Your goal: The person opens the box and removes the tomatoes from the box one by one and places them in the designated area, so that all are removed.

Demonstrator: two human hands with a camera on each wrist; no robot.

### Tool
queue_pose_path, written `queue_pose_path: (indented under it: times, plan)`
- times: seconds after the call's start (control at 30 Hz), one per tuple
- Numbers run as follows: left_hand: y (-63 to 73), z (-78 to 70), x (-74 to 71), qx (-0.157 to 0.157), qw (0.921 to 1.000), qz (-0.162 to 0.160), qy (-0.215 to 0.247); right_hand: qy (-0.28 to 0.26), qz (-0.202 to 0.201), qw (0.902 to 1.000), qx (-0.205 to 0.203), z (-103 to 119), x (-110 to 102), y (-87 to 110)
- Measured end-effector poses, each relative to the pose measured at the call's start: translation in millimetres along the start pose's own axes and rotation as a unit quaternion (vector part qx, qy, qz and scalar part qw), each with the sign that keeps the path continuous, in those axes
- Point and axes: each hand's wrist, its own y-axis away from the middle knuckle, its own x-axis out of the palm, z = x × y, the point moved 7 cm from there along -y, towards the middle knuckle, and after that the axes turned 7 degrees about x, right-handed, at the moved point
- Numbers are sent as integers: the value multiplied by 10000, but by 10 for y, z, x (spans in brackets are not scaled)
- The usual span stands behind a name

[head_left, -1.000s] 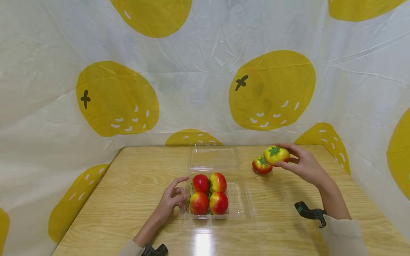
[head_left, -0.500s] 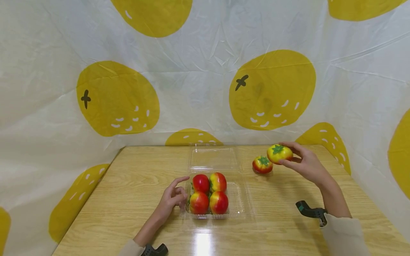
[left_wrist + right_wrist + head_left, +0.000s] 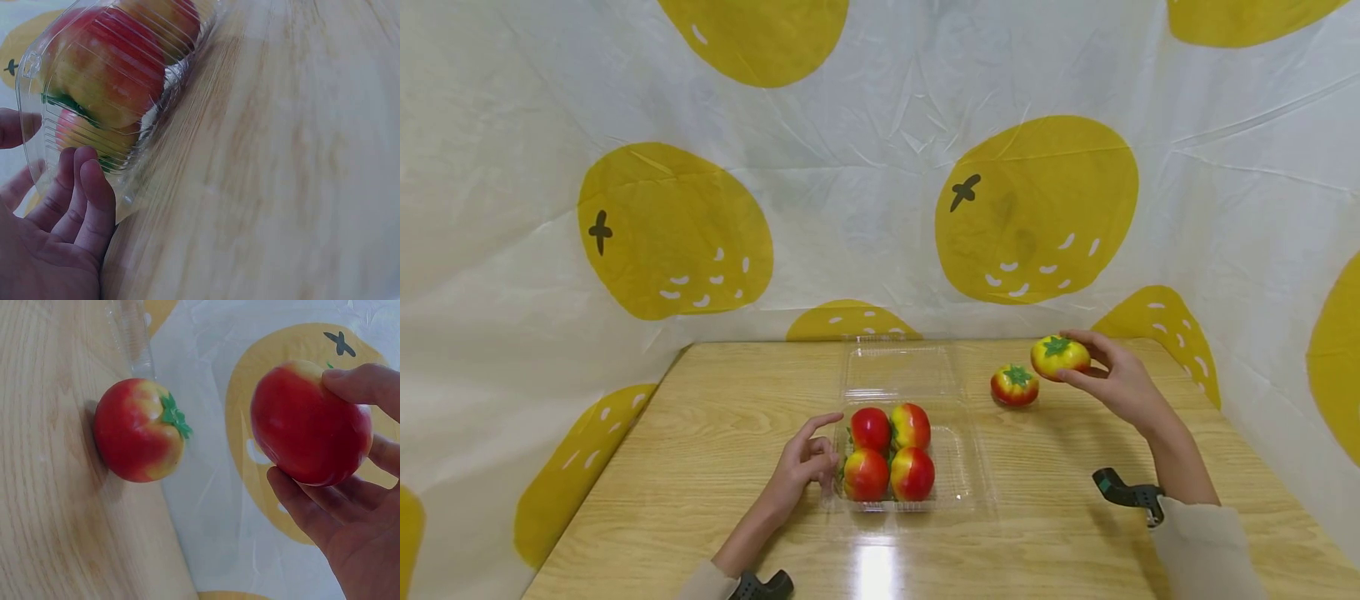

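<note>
In the head view, my right hand (image 3: pixel 1120 379) holds a red-and-yellow persimmon (image 3: pixel 1060 357) above the table's back right, its green star-shaped calyx up. Thumb and fingers grip its sides in the right wrist view. A second persimmon (image 3: pixel 1015 386) sits on the table just left of it. My left hand (image 3: pixel 797 467) is at the left side of a clear plastic clamshell box (image 3: pixel 958 467), its fingers around the rim. Inside the box, several persimmons (image 3: pixel 912 474) stand in two rows at the left, calyxes turned sideways or down. The box's right part holds none.
The box's clear lid (image 3: pixel 898 371) lies folded back toward the rear edge of the wooden table (image 3: pixel 737 375). A white cloth (image 3: pixel 850 233) with yellow fruit prints hangs behind and along both sides.
My right hand has moved slightly right and up with the persimmon, away from the one on the table. The left hand and the box have stayed still.
</note>
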Motion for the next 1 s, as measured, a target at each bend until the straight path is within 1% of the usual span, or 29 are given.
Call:
queue_pose_path:
  times: [0.23, 0.37, 0.73, 1.0]
  plan:
    - [-3, 8, -5, -36, 10000, -17, -9, 107, -125, 9997, 169, -107, -25, -19]
    - [-1, 10, -8, -49, 10000, -31, -15, 175, -188, 9995, 167, -142, -36, -22]
    - [-3, 12, -6, -51, 10000, -21, -11, 244, -211, 9987, 388, -351, -34, -36]
    - [-1, 12, -8, -103, 9999, -28, -43, 224, -286, 9985, 408, -476, -37, -44]
